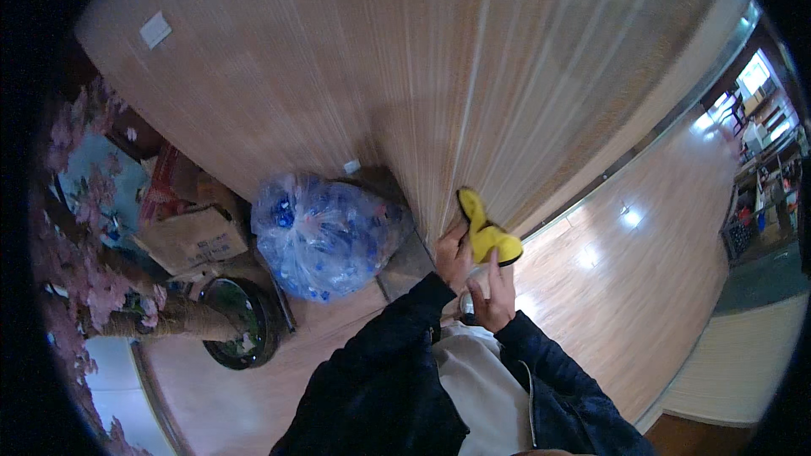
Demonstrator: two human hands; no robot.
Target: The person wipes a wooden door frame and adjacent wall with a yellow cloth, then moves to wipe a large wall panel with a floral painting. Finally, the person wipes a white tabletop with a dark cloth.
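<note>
A yellow, cloth-like item with black edges (pixel 491 242) is held up in front of my chest, close to the wood-grain panel wall. It looks bent or folded, and its exact kind is hard to tell. My left hand (pixel 453 258) grips its left side, with some of the fingers hidden behind it. From below, the fingertips of my right hand (pixel 496 297) reach the item's lower edge, the thumb standing apart. Whether the right hand also grips it is not clear. Both arms are in dark jacket sleeves.
The panel wall (pixel 355 63) rises ahead, bearing a white plate (pixel 156 30). Left of me sit a clear bag of blue-tinted plastic items (pixel 326 237), a cardboard box (pixel 193 240) and a potted artificial blossom tree (pixel 244 354). Glossy wood-look flooring (pixel 621 291) stretches right towards cluttered shelves (pixel 763 202).
</note>
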